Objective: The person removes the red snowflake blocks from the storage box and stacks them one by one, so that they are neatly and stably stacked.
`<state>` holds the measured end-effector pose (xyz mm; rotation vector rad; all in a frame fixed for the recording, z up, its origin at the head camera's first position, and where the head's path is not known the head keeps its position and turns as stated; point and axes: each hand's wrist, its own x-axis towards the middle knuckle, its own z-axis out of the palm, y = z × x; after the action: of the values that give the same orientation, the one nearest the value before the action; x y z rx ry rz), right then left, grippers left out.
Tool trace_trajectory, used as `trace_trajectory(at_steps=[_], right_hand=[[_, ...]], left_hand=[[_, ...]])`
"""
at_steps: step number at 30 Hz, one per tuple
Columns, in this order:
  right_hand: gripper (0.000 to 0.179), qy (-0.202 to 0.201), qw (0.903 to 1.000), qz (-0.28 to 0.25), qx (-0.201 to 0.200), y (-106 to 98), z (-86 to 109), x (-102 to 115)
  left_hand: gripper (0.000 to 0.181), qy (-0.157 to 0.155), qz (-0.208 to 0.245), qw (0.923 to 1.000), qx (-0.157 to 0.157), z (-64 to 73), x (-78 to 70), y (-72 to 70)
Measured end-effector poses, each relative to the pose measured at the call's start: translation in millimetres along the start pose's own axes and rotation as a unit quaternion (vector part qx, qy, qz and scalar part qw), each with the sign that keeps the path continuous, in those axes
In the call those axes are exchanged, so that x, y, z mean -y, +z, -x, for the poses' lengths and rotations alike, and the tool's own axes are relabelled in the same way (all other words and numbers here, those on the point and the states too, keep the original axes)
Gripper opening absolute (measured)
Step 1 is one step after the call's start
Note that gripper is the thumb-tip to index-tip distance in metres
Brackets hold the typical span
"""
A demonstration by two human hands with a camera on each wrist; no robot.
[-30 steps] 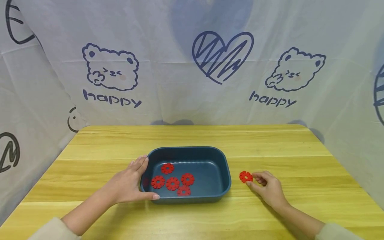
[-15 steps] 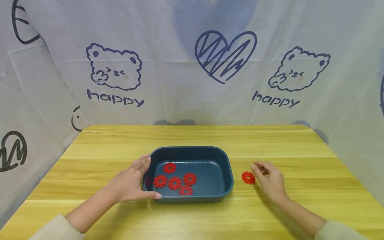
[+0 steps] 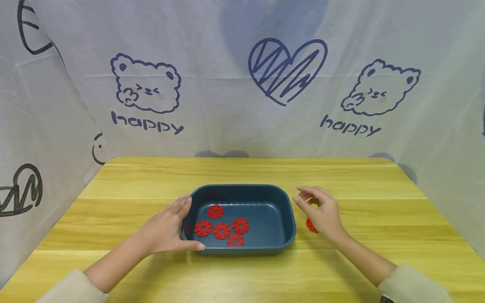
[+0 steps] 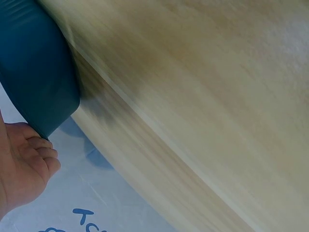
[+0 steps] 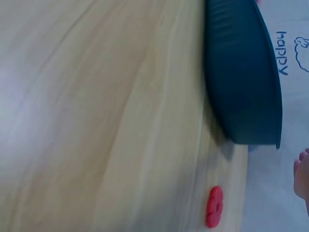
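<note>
A dark blue rectangular bin (image 3: 265, 221) stands on the table with several red notched plastic discs (image 3: 221, 231) lying flat inside, mostly toward its left half. My left hand (image 3: 164, 229) holds the bin's left end, thumb over the front rim and fingers along the side; its curled fingers (image 4: 47, 153) touch the bin's corner in the left wrist view. Just outside the right rim, my right hand (image 3: 322, 212) hovers with loosely bent fingers, thumb and forefinger apart, nothing between them. Another red disc (image 3: 311, 226) lies on the table below it, partly hidden by the hand.
The wooden table (image 3: 242, 277) reaches back to a white cloth (image 3: 219, 105) printed with bears, a heart and lettering. More cloth hangs at both sides. Bare wood surrounds the bin.
My right hand has let go of the red disc, leaving it on the table, then lifted and moved left and away from me toward the bin's right rim. The left hand keeps its hold.
</note>
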<state>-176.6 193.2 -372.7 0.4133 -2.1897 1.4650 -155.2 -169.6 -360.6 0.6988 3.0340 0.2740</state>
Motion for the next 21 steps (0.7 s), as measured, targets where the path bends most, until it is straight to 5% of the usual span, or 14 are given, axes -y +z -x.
trace_trajectory(at_steps=[8, 21], right_hand=[[0.028, -0.001, 0.9972, -0.047, 0.058, 20.6, -9.7, 9.7], [0.03, 0.003, 0.9923, -0.021, 0.122, 58.8, -15.4, 20.2]], left_hand=[[0.116, 0.001, 0.002, 1.0, 0.001, 0.3, -1.0, -2.0], [0.117, 0.002, 0.001, 1.0, -0.002, 0.5, -1.2, 0.0]])
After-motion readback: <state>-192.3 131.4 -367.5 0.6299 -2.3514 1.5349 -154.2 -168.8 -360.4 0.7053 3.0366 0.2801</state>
